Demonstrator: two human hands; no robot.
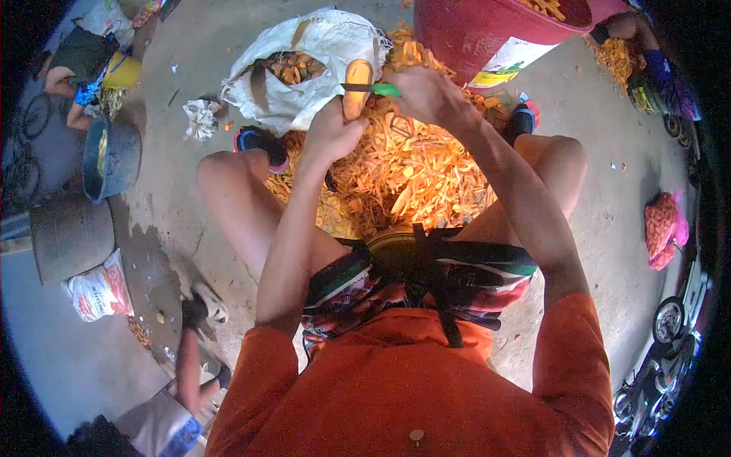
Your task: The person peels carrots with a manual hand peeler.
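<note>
My left hand (335,129) is closed around the lower end of a long orange root (357,87), which points away from me. My right hand (428,95) grips a knife by its green handle (385,90). Its dark, narrow blade lies across the upper part of the root. Beneath both hands, a heap of orange peelings (426,175) covers the floor between my legs. Just beyond my left hand stands a white woven sack (251,80), its mouth open, with orange-brown pieces (293,68) inside.
A large red tub (472,38) with orange pieces stands beyond my right hand. At the left are a dark basin (131,164), a yellow bucket (122,72) and a printed sack (101,289). Other people sit around the edges. Motorcycles (668,320) and a pink bag (664,228) are at right.
</note>
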